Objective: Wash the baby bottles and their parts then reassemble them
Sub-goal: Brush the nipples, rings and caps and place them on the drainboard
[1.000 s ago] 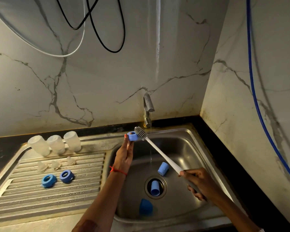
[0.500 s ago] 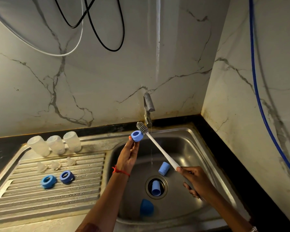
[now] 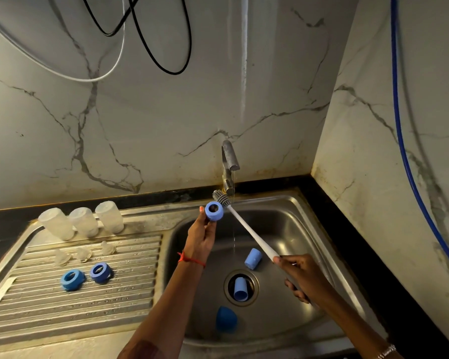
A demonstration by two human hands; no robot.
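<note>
1. Head view: the left hand (image 3: 200, 237) is held up over the sink's (image 3: 296, 229) back-left corner. Its fingertips pinch a blue collar ring (image 3: 214, 211), with the hole facing the camera.
2. The right hand (image 3: 303, 278) has its fingers curled tight round the low end of a white bottle brush (image 3: 249, 231). The grey bristle head (image 3: 221, 198) sits right at the ring's far edge; can't tell if it's actually touching.
3. The tap (image 3: 230, 161) is running a thin stream (image 3: 233, 229), which falls just to the right of the bristles.
4. There are three blue caps down in the basin: one on its side (image 3: 253, 258) near the drain, one sitting in the drain hole (image 3: 240, 288), and a darker one (image 3: 226, 320) at the near wall.
5. On the ribbed drainboard (image 3: 88, 307), three cloudy bottles (image 3: 83, 222) stand upside down in a row along the back. Three clear nipples (image 3: 83, 253) sit in front of them, then two more blue rings (image 3: 72, 279) side by side.
</note>
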